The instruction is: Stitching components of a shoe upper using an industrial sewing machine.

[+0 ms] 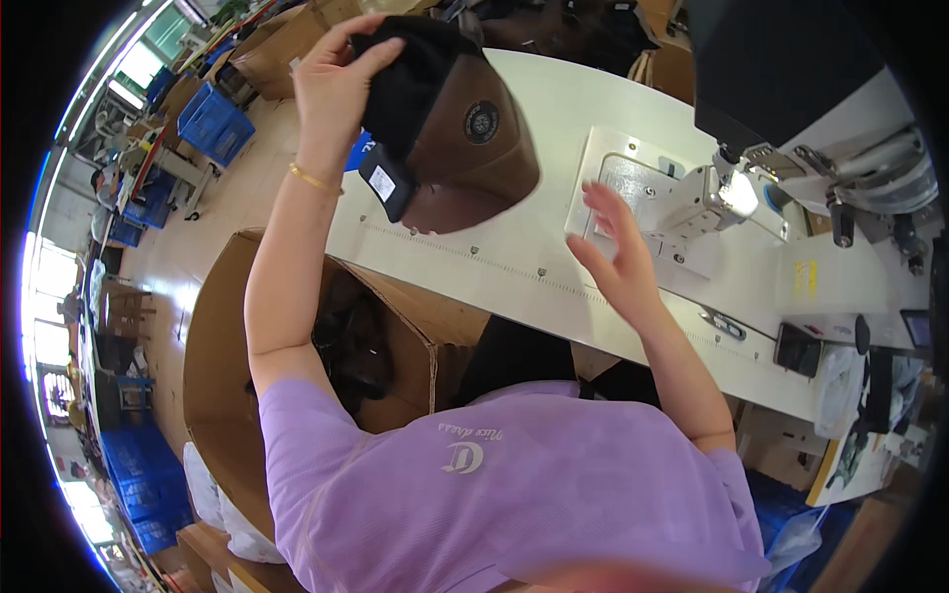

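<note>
My left hand (336,89) is raised at the far left of the table, its thumb and fingers pinching the black edge of a brown-and-black sewn piece (470,158). The piece hangs tilted above the white tabletop (435,252). It has a round dark badge on its brown side and a white label on a black tab; its exact kind is not clear. My right hand (623,257) holds nothing, with thumb and fingers apart, over the table by the pale metal plate (633,178) of a sewing machine (707,198). The machine's lamp is lit.
An open cardboard box (232,336) with dark pieces stands below the table's left edge. Small thread snips (727,324) and a phone-like dark device (797,350) lie at the right. More dark brown pieces (554,30) are heaped beyond the table. A blue crate (215,124) stands farther left.
</note>
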The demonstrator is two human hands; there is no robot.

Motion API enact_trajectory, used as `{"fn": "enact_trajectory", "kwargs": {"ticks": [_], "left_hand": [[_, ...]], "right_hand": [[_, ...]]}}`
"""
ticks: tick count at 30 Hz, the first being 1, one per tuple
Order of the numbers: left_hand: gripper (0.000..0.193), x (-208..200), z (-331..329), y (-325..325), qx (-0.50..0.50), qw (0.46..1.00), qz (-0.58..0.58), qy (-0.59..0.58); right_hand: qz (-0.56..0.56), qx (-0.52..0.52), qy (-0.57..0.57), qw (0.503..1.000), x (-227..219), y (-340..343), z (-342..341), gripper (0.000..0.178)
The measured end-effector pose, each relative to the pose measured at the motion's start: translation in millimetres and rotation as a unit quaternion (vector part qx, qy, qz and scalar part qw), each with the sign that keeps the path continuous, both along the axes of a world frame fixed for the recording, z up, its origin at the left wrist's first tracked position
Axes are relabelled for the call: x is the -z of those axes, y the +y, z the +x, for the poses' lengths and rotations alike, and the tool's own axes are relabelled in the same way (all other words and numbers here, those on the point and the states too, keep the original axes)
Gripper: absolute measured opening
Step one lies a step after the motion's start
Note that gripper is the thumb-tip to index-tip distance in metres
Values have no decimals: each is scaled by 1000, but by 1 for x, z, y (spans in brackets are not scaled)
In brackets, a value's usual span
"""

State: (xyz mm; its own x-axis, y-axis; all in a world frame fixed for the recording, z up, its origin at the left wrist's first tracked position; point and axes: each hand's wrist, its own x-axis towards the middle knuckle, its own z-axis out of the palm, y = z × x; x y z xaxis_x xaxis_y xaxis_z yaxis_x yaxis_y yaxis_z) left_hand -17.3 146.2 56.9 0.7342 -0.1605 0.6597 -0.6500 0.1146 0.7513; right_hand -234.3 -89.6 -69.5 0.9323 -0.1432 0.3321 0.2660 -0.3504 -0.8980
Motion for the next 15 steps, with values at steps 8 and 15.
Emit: {"fn": "enact_trajectory", "kwargs": {"ticks": [8, 15], "left_hand": [[31, 44, -21, -17, 327, 902, -126, 252], [43, 147, -65, -18, 181, 834, -26, 521]], "right_hand": [[387, -142, 140, 900, -3, 17, 18, 61], [499, 61, 8, 864, -12, -16, -1, 14]]}}
